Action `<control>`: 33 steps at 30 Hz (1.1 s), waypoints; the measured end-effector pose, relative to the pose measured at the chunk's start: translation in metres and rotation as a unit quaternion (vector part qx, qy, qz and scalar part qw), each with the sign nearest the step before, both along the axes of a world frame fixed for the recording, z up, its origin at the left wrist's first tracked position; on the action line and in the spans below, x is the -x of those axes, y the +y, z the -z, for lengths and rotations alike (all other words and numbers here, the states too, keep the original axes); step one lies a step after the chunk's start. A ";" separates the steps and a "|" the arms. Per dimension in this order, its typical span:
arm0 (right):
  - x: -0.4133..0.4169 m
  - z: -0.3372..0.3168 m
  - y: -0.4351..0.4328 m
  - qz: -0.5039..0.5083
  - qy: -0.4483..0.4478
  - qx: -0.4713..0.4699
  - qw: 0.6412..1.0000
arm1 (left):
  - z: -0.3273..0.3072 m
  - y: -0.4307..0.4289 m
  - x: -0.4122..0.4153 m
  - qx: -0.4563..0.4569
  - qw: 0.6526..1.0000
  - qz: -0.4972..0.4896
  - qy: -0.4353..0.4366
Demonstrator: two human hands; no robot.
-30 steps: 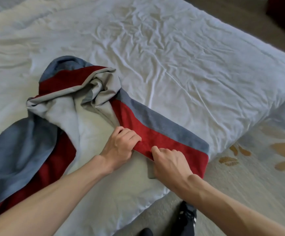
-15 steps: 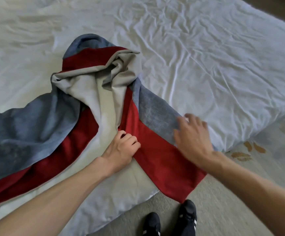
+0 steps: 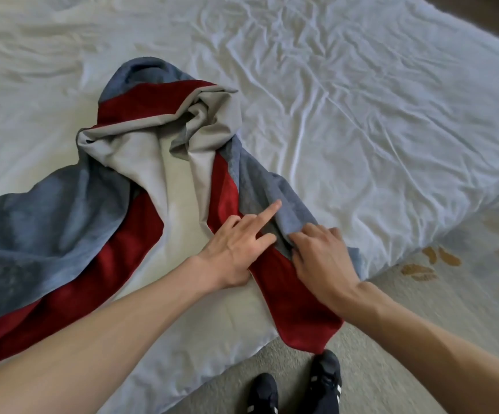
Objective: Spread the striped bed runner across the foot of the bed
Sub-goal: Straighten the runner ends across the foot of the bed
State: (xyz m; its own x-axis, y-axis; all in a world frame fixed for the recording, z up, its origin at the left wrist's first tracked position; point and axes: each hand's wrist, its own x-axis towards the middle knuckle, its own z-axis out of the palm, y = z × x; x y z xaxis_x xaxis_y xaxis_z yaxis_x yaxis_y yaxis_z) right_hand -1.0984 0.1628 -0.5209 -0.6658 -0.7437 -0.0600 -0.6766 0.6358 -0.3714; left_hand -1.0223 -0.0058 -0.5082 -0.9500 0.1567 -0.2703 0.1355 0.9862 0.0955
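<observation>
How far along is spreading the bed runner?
Done: the runner lies on the bed, one end hanging over the near edge. In hand: left hand rests on it, right hand grips the blue stripe. Left: the middle is bunched, grey lining up; untwist, flatten.

One striped bed runner (image 3: 48, 222), one bed (image 3: 376, 109), two hands (left hand (image 3: 236, 249), right hand (image 3: 322, 261)), two black shoes (image 3: 325, 380) and one patterned carpet (image 3: 451, 300) are in view.

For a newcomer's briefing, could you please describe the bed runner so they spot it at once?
On the white bed, near its front edge, lies one crumpled cloth. This bed runner alone is coloured: blue and red stripes, pale grey underside.
</observation>
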 end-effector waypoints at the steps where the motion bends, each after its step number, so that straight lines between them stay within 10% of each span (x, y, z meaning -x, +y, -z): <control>1: -0.005 -0.001 -0.002 -0.015 -0.009 0.009 1.000 | -0.001 0.000 0.003 -0.003 1.000 0.007 -0.011; 11: 0.014 -0.002 0.000 0.174 -0.153 0.070 0.970 | 0.012 -0.008 -0.001 0.033 0.997 0.070 0.008; 19: 0.052 0.013 0.007 0.145 -0.116 -0.129 0.974 | 0.015 -0.010 -0.012 0.038 0.996 0.073 0.016; 33: 0.090 -0.007 0.024 0.154 0.018 -0.036 0.987 | 0.001 0.014 0.000 -0.011 0.992 0.046 0.115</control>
